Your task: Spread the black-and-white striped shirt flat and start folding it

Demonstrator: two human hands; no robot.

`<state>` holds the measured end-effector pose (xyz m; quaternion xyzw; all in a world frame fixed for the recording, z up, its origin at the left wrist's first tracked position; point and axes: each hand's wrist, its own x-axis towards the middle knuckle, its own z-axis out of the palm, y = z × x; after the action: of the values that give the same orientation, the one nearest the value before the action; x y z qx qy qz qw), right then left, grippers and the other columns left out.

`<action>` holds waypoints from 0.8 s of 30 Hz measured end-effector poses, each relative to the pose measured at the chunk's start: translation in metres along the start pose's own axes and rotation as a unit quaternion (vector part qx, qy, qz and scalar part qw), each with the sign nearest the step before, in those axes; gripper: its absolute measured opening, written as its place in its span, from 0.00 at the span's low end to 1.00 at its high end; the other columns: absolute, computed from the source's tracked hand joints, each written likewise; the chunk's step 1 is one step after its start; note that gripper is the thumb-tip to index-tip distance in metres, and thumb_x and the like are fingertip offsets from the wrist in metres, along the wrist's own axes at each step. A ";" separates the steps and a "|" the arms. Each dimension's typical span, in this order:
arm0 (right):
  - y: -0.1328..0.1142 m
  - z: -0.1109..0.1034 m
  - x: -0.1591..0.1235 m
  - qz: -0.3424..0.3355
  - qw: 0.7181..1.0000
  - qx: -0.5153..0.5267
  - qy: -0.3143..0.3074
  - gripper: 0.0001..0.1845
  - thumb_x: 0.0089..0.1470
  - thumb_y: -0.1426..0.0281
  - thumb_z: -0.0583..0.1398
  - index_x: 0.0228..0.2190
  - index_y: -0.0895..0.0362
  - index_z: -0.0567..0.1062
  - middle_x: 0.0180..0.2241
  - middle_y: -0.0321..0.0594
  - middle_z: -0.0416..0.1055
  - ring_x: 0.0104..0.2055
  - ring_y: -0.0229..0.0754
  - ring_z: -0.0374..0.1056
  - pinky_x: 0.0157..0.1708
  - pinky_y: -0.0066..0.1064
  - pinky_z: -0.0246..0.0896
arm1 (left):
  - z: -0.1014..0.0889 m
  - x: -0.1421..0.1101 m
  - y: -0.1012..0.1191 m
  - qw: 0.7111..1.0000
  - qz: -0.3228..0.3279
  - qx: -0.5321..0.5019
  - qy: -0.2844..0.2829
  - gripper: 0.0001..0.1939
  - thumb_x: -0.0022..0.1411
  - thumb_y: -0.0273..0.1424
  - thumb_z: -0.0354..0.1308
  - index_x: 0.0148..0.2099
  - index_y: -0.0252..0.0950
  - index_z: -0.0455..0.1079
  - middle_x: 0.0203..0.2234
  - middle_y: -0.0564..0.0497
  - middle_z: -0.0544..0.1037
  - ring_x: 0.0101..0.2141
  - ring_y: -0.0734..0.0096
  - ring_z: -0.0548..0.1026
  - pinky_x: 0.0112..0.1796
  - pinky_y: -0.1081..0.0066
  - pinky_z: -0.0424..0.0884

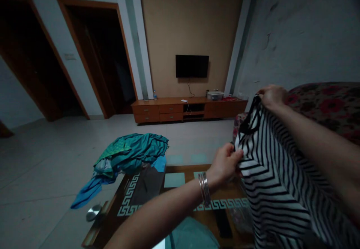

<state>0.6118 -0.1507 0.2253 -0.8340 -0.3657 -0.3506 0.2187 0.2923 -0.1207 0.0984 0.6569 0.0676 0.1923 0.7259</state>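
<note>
- Tiled living room, a wall-mounted television (pixel 192 66) above a low wooden cabinet (pixel 168 110)
- Teal clothes (pixel 126 157) heaped at the far end of a glass-topped coffee table (pixel 95 226)
- Left hand (pixel 223 162) and right hand (pixel 271 97) both closed on a black-and-white striped top (pixel 270 189), holding it up above the table

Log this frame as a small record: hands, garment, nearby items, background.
left hand: gripping the side edge of the garment
right hand: gripping the black-trimmed top edge
garment: black-and-white striped fabric top
left wrist: stacked silver bangles
nearby: crumpled teal fabric pile at the far edge of a glass-topped wooden table
background: black wall-mounted television, low wooden cabinet
</note>
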 end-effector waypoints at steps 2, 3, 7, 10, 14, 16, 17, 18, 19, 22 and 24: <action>-0.050 0.055 -0.012 0.032 0.991 0.106 -0.076 0.16 0.57 0.74 0.54 0.37 0.74 0.76 0.44 0.60 0.71 0.36 0.31 0.63 0.32 0.29 0.43 | -0.025 0.001 -0.053 0.998 -0.042 -0.015 0.044 0.16 0.57 0.43 0.55 0.32 0.37 0.56 0.17 0.59 0.63 0.14 0.79 0.66 0.15 0.79 0.59; -0.077 0.082 -0.023 0.017 0.985 0.136 -0.107 0.13 0.56 0.76 0.54 0.35 0.73 0.77 0.43 0.56 0.71 0.35 0.31 0.63 0.32 0.27 0.44 | -0.040 -0.001 -0.078 0.996 -0.054 -0.020 0.070 0.17 0.56 0.45 0.55 0.33 0.37 0.56 0.17 0.59 0.64 0.15 0.78 0.67 0.16 0.79 0.60; -0.179 0.180 -0.096 -0.039 0.956 0.204 -0.206 0.09 0.54 0.81 0.55 0.28 0.65 0.75 0.36 0.46 0.73 0.33 0.31 0.63 0.33 0.22 0.49 | -0.106 -0.030 -0.171 0.977 -0.133 0.003 0.168 0.21 0.51 0.49 0.56 0.33 0.37 0.58 0.19 0.58 0.65 0.16 0.77 0.66 0.17 0.76 0.60; -0.234 0.242 -0.164 -0.069 0.930 0.236 -0.272 0.11 0.50 0.83 0.54 0.30 0.60 0.75 0.36 0.41 0.74 0.34 0.33 0.66 0.35 0.21 0.55 | -0.155 -0.065 -0.226 0.958 -0.195 0.049 0.206 0.24 0.47 0.52 0.57 0.34 0.37 0.61 0.20 0.56 0.68 0.16 0.77 0.65 0.18 0.74 0.59; -0.266 0.294 -0.253 -0.090 0.907 0.273 -0.308 0.25 0.50 0.82 0.51 0.46 0.50 0.72 0.54 0.33 0.67 0.47 0.38 0.67 0.45 0.25 0.59 | -0.211 -0.099 -0.256 0.922 -0.319 0.150 0.158 0.23 0.49 0.54 0.54 0.35 0.39 0.62 0.17 0.56 0.68 0.18 0.69 0.69 0.20 0.71 0.62; -0.265 0.300 -0.291 -0.082 0.904 0.284 -0.308 0.26 0.54 0.79 0.47 0.50 0.47 0.69 0.57 0.32 0.62 0.53 0.40 0.64 0.50 0.29 0.58 | -0.234 -0.100 -0.250 0.899 -0.314 0.261 0.162 0.18 0.56 0.49 0.49 0.35 0.40 0.62 0.21 0.54 0.70 0.23 0.66 0.72 0.24 0.69 0.66; -0.261 0.299 -0.308 -0.076 0.904 0.287 -0.306 0.26 0.56 0.78 0.46 0.51 0.45 0.68 0.58 0.31 0.61 0.55 0.41 0.62 0.52 0.31 0.57 | -0.245 -0.095 -0.244 0.885 -0.283 0.326 0.172 0.15 0.59 0.45 0.47 0.36 0.39 0.62 0.25 0.52 0.73 0.28 0.65 0.74 0.29 0.69 0.69; -0.255 0.297 -0.323 -0.072 0.906 0.291 -0.300 0.25 0.57 0.76 0.44 0.51 0.44 0.67 0.58 0.31 0.61 0.57 0.42 0.61 0.54 0.34 0.56 | -0.256 -0.088 -0.237 0.867 -0.243 0.394 0.182 0.13 0.62 0.40 0.44 0.38 0.38 0.63 0.31 0.50 0.74 0.33 0.65 0.75 0.35 0.68 0.70; -0.246 0.293 -0.336 -0.068 0.909 0.294 -0.289 0.24 0.58 0.75 0.44 0.51 0.44 0.67 0.58 0.31 0.61 0.58 0.43 0.59 0.56 0.36 0.54 | -0.267 -0.079 -0.231 0.843 -0.203 0.462 0.189 0.13 0.63 0.36 0.41 0.41 0.37 0.64 0.37 0.47 0.75 0.39 0.64 0.74 0.41 0.66 0.69; -0.205 0.281 -0.362 -0.059 0.926 0.287 -0.240 0.21 0.59 0.73 0.47 0.48 0.47 0.71 0.54 0.39 0.65 0.58 0.47 0.58 0.57 0.43 0.51 | -0.301 -0.051 -0.219 0.739 -0.135 0.636 0.178 0.18 0.63 0.28 0.38 0.50 0.34 0.64 0.51 0.42 0.69 0.53 0.62 0.66 0.52 0.61 0.61; -0.166 0.274 -0.369 -0.039 0.942 0.256 -0.214 0.18 0.59 0.73 0.49 0.46 0.49 0.73 0.52 0.43 0.67 0.58 0.49 0.58 0.57 0.46 0.51 | -0.322 -0.041 -0.216 0.672 -0.148 0.710 0.151 0.20 0.63 0.25 0.38 0.52 0.34 0.64 0.55 0.41 0.67 0.55 0.59 0.64 0.53 0.57 0.59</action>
<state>0.4221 -0.0433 -0.2118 -0.7904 -0.5138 -0.0665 0.3269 0.1826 0.1490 -0.1606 0.9177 0.3885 0.0726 0.0399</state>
